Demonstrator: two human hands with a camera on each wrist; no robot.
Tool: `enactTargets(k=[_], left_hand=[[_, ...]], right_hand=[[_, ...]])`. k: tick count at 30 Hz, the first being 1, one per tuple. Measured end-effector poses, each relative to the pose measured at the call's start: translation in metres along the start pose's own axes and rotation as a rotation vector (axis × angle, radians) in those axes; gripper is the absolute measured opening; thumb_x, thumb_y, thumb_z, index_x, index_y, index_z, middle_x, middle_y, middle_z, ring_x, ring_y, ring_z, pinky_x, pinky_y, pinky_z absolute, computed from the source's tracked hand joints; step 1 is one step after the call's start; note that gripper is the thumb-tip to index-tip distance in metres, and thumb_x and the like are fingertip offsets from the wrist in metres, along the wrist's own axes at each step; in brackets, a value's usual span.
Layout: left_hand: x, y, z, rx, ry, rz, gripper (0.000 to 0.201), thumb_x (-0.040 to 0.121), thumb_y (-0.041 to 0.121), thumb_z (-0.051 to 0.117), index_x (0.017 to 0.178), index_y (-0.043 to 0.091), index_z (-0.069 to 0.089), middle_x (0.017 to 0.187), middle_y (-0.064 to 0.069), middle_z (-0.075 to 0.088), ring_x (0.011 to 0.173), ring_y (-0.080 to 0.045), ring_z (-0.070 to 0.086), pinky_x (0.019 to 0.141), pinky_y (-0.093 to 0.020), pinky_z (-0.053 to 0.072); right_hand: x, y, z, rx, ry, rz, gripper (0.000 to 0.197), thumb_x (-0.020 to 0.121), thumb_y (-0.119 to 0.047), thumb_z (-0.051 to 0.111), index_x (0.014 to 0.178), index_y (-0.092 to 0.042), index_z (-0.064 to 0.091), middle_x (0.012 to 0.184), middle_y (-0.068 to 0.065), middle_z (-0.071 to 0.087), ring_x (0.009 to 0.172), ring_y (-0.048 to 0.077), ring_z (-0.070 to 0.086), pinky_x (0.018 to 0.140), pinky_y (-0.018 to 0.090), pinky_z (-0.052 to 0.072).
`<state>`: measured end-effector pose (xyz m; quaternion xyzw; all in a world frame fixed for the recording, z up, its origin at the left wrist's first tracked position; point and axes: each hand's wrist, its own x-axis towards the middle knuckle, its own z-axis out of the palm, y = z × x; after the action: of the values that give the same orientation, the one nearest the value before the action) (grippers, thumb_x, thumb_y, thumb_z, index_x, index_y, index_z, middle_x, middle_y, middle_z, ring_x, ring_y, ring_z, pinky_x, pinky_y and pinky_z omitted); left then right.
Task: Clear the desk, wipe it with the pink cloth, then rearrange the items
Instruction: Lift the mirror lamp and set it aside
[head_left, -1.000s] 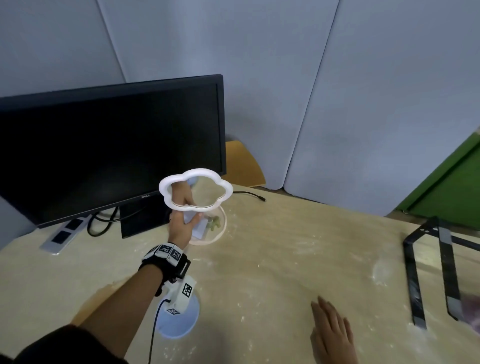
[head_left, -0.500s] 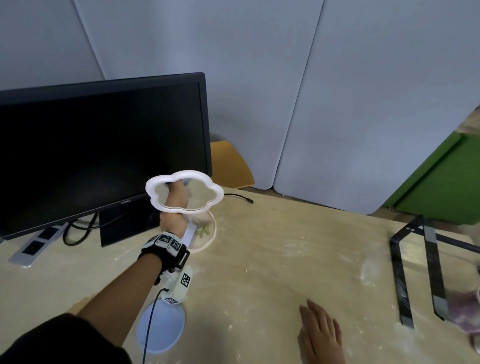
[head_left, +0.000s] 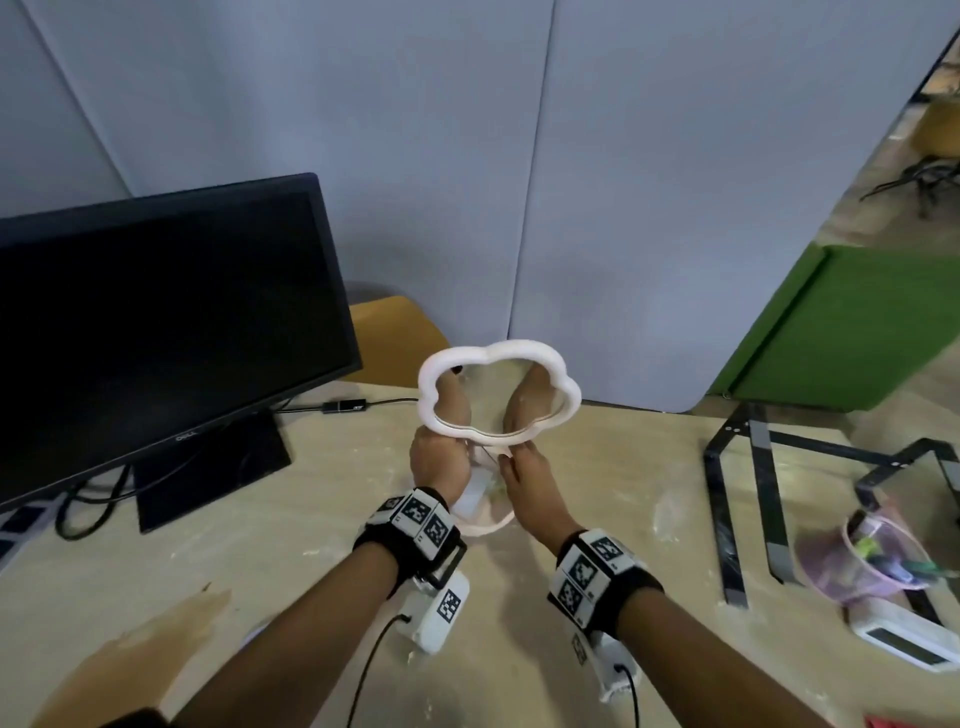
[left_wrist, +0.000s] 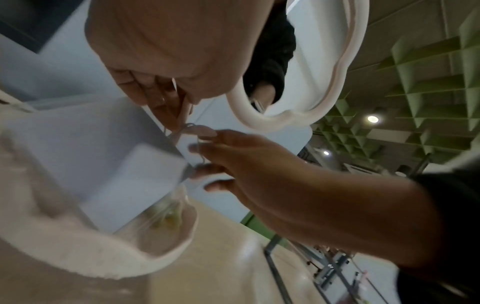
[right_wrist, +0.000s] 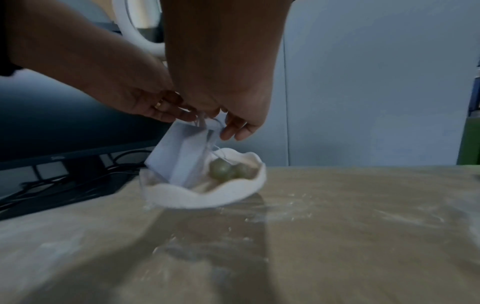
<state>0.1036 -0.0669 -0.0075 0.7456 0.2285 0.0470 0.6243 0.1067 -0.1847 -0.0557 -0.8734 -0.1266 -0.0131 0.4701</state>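
Note:
A white cloud-shaped mirror (head_left: 498, 358) stands over a wavy white dish (right_wrist: 207, 198) on the dusty desk (head_left: 613, 499), right of the black monitor (head_left: 156, 322). In the dish lean a folded white card (right_wrist: 179, 154) and two green beads (right_wrist: 223, 168) on thin white string. My left hand (head_left: 439, 460) pinches the string at the card's top edge. My right hand (head_left: 522, 480) comes in from the right and takes the same string (left_wrist: 198, 144) in its fingertips. In the head view the backs of both hands hide the card. No pink cloth shows.
A black metal stand (head_left: 737, 493) lies at the right, with a tipped pink clear cup of pens (head_left: 857, 566) and a white digital clock (head_left: 904, 642) beside it. Cables (head_left: 88, 514) run by the monitor foot. White dust streaks the wood. Grey partitions close the back.
My right hand has left the desk's front edge and joined the left hand at the mirror's dish. The left hand has stayed at the mirror.

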Motion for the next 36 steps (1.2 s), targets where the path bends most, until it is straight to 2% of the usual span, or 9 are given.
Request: enactTargets(k=[3, 6, 10, 16, 21, 26, 28, 30, 36], left_hand=[[-0.018, 0.002, 0.033, 0.019, -0.002, 0.020, 0.029, 0.094, 0.026, 0.047, 0.071, 0.013, 0.060, 0.082, -0.012, 0.069, 0.080, -0.031, 0.063, 0.067, -0.030, 0.040], [-0.029, -0.001, 0.058, 0.170, -0.001, 0.069, 0.019, 0.092, 0.017, 0.049, 0.077, 0.017, 0.061, 0.096, -0.014, 0.069, 0.089, -0.032, 0.059, 0.070, -0.029, 0.034], [-0.043, 0.000, 0.084, 0.455, -0.025, 0.159, 0.026, 0.096, 0.018, 0.042, 0.100, 0.007, 0.065, 0.107, -0.014, 0.065, 0.105, -0.034, 0.054, 0.084, -0.034, 0.032], [-0.059, 0.000, 0.114, 0.298, -0.063, 0.185, 0.026, 0.095, 0.013, 0.046, 0.101, -0.002, 0.066, 0.104, -0.021, 0.066, 0.099, -0.037, 0.059, 0.080, -0.036, 0.045], [-0.056, -0.004, 0.132, 0.190, -0.150, 0.271, 0.023, 0.084, 0.010, 0.048, 0.078, 0.001, 0.068, 0.081, -0.018, 0.069, 0.079, -0.036, 0.064, 0.064, -0.036, 0.050], [-0.049, -0.009, 0.151, 0.280, -0.195, 0.327, 0.026, 0.080, -0.006, 0.041, 0.079, -0.005, 0.067, 0.076, -0.017, 0.066, 0.071, -0.028, 0.056, 0.059, -0.031, 0.038], [-0.040, -0.012, 0.160, 0.270, -0.215, 0.308, 0.024, 0.082, -0.004, 0.043, 0.077, -0.004, 0.066, 0.077, -0.018, 0.066, 0.071, -0.027, 0.054, 0.060, -0.028, 0.036], [-0.031, -0.012, 0.169, 0.233, -0.270, 0.302, 0.023, 0.084, -0.004, 0.045, 0.082, 0.000, 0.067, 0.083, -0.018, 0.068, 0.081, -0.030, 0.058, 0.066, -0.030, 0.040], [-0.020, -0.023, 0.176, -0.015, -0.272, 0.267, 0.034, 0.087, 0.018, 0.064, 0.118, 0.008, 0.055, 0.113, -0.003, 0.057, 0.097, -0.016, 0.057, 0.076, -0.014, 0.044]], right_hand=[[0.003, -0.002, -0.015, 0.172, -0.017, 0.124, 0.015, 0.084, -0.004, 0.046, 0.090, 0.001, 0.058, 0.085, 0.009, 0.062, 0.079, 0.018, 0.053, 0.068, 0.019, 0.043], [-0.005, 0.013, -0.028, 0.132, 0.058, 0.157, 0.025, 0.078, -0.025, 0.045, 0.095, -0.012, 0.059, 0.091, 0.007, 0.066, 0.084, 0.023, 0.060, 0.074, 0.038, 0.048], [-0.014, 0.025, -0.050, 0.144, 0.090, 0.168, 0.022, 0.075, -0.019, 0.045, 0.087, -0.006, 0.059, 0.081, 0.015, 0.066, 0.073, 0.025, 0.059, 0.067, 0.043, 0.047], [-0.019, 0.050, -0.086, 0.101, 0.079, 0.231, 0.019, 0.074, -0.012, 0.054, 0.074, -0.030, 0.059, 0.072, -0.005, 0.065, 0.068, 0.012, 0.060, 0.064, 0.035, 0.049], [-0.017, 0.064, -0.107, 0.254, 0.050, 0.346, 0.011, 0.086, 0.009, 0.052, 0.089, 0.003, 0.060, 0.066, 0.002, 0.061, 0.061, 0.002, 0.057, 0.055, 0.009, 0.047], [-0.015, 0.090, -0.119, 0.230, 0.027, 0.456, 0.018, 0.092, -0.017, 0.051, 0.077, -0.026, 0.047, 0.075, -0.005, 0.051, 0.071, 0.007, 0.046, 0.075, 0.014, 0.039], [-0.005, 0.099, -0.124, 0.206, 0.065, 0.457, 0.024, 0.092, -0.013, 0.051, 0.071, -0.025, 0.046, 0.069, -0.006, 0.050, 0.065, 0.005, 0.046, 0.062, 0.002, 0.037], [0.005, 0.102, -0.133, 0.173, 0.052, 0.468, 0.025, 0.091, -0.011, 0.052, 0.069, -0.022, 0.047, 0.065, -0.007, 0.048, 0.061, 0.005, 0.045, 0.052, 0.000, 0.036], [0.049, 0.127, -0.160, 0.032, 0.043, 0.462, 0.012, 0.090, -0.002, 0.054, 0.096, -0.005, 0.064, 0.085, 0.002, 0.058, 0.077, 0.014, 0.050, 0.062, 0.009, 0.040]])
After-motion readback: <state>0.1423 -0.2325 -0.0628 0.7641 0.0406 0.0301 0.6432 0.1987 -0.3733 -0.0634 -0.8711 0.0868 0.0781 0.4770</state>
